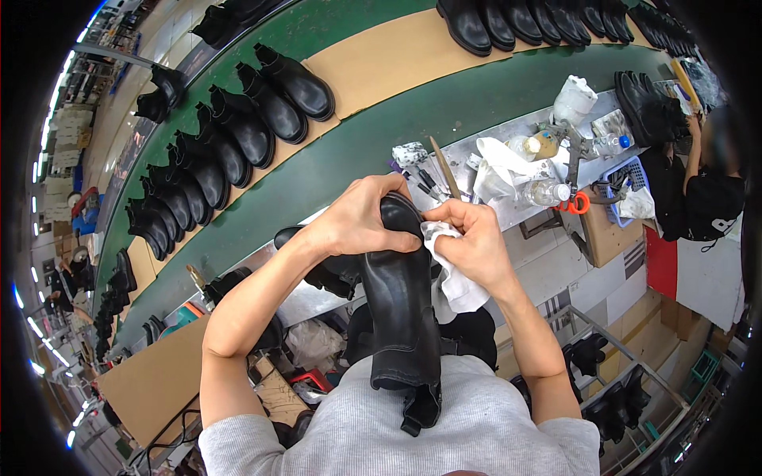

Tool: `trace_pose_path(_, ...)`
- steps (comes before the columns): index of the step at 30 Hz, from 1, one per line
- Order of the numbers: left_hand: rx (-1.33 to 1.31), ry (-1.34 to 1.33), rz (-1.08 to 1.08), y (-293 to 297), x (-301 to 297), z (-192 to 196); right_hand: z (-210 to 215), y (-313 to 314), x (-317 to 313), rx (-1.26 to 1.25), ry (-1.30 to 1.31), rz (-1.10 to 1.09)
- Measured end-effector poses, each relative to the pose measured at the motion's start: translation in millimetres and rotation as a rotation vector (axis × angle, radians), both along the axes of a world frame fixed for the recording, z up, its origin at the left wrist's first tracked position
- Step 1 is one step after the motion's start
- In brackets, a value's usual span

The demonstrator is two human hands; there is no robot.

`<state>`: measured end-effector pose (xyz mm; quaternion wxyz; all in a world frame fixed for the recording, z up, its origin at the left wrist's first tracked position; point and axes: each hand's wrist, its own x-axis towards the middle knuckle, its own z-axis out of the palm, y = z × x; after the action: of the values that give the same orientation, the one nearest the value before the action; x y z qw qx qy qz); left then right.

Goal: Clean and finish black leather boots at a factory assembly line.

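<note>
A black leather ankle boot [397, 297] lies against my torso, its toe pointing away from me and its pull tab hanging toward my chest. My left hand [361, 218] is wrapped round the toe end, thumb across the upper. At the right side of the toe, my right hand [470, 242] pinches a white cloth [460, 285], pressed close to the sole edge. The cloth's loose end drapes below my fingers. Partly hidden behind my left wrist, another black boot [329, 274] rests at the bench edge.
Black boots [238, 131] line a tan strip on the green bench [381, 103]. Beyond my right hand, a metal ledge holds brushes [429, 182], plastic bottles [546, 192], orange-handled scissors [575, 204] and a blue basket [627, 178]. A person in black [710, 182] works at far right.
</note>
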<state>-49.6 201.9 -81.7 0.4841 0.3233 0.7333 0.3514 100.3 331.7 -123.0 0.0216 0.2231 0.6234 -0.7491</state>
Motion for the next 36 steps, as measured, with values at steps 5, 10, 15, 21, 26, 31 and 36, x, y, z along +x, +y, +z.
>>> trace_pose_path(5, 0.028, -0.007, 0.014, -3.6, -0.8, -6.5, 3.8, -2.1, 4.0, -0.039, -0.014, -0.032)
trace_pose_path(10, 0.054, 0.023, -0.015, 2.3, 0.5, -2.0, 2.2, 1.9, -0.7, 0.006, -0.012, -0.031)
trace_pose_path(15, 0.046, -0.004, -0.005, 3.7, -0.5, -1.1, 6.7, 0.8, 6.0, -0.001, 0.027, -0.008)
trace_pose_path(21, 0.048, 0.029, -0.023, 6.4, -1.0, 0.2, 8.0, 4.2, -1.4, 0.075, -0.005, 0.017)
trace_pose_path(26, 0.071, 0.017, -0.011, 2.8, -1.9, -7.1, 7.9, 1.3, 3.2, 0.016, 0.001, -0.014)
trace_pose_path(31, 0.06, 0.008, -0.019, 7.4, -0.2, 0.5, 5.1, 4.6, -1.2, 0.014, -0.025, -0.021)
trace_pose_path(36, 0.063, -0.013, 0.0, 2.8, -1.3, -3.8, 8.1, 1.0, 4.5, -0.001, -0.024, -0.006)
